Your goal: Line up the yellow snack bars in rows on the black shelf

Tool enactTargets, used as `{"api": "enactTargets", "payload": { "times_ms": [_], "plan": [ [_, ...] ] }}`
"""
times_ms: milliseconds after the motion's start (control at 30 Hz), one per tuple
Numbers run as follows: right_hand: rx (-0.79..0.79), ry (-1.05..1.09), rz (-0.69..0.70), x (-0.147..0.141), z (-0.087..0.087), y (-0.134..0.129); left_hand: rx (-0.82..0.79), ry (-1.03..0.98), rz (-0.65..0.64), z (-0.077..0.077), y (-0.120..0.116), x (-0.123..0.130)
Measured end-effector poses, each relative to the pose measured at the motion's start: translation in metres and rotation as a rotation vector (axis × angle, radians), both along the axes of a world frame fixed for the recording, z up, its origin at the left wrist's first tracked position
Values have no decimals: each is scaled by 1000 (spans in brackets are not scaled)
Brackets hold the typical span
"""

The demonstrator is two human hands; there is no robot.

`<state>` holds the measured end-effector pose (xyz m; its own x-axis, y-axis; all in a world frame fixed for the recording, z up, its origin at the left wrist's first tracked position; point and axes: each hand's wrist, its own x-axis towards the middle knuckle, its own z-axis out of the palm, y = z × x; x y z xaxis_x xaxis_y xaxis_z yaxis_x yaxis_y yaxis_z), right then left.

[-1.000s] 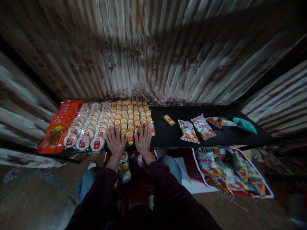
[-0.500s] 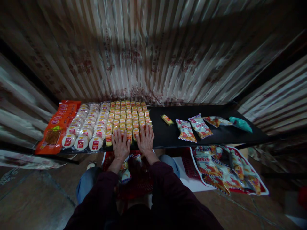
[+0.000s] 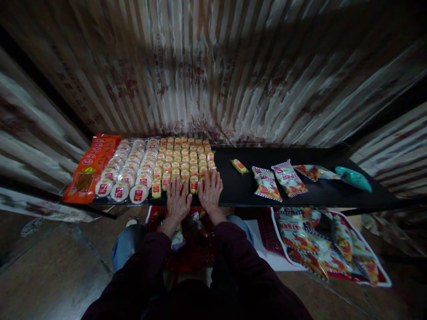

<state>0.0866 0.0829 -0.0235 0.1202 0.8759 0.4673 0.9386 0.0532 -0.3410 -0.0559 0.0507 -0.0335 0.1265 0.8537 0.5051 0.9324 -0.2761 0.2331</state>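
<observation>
Rows of small yellow packets with red labels (image 3: 185,159) cover the middle-left of a black shelf (image 3: 233,191). Both hands rest palm down on their front row, at the shelf's front edge. My left hand (image 3: 178,200) has its fingers spread over the packets. Beside it my right hand (image 3: 211,190) lies flat on the right end of that row, fingers stretched out. Neither hand grips anything. To the left are rows of round white wrapped crackers (image 3: 138,194), then orange packets (image 3: 85,178). One loose yellow packet (image 3: 239,166) lies right of my hands.
Further right on the shelf lie red-and-white snack bags (image 3: 267,183) and a green packet (image 3: 353,178). Below the shelf stand a red basket (image 3: 190,262) between my knees and a tray of snack bags (image 3: 383,278) at the right. A striped curtain (image 3: 200,66) hangs behind.
The view has shifted, so the shelf and its goods appear further right. Both hands stay on the front row, with my right hand slightly further right along it.
</observation>
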Motion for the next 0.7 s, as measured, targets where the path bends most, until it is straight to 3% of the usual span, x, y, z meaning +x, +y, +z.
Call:
{"api": "enactTargets", "payload": {
  "times_ms": [200, 433, 700],
  "plan": [
    [63, 29, 53, -6, -4, -23, -8, -32, 115, 0, -21, -19],
    [9, -79, 283, -42, -5, -42, -18, -113, 315, -6, -31, -46],
    [-28, -105, 306, -63, -7, -32, -79, -64, 249, -10, -24, -60]
  ]
}}
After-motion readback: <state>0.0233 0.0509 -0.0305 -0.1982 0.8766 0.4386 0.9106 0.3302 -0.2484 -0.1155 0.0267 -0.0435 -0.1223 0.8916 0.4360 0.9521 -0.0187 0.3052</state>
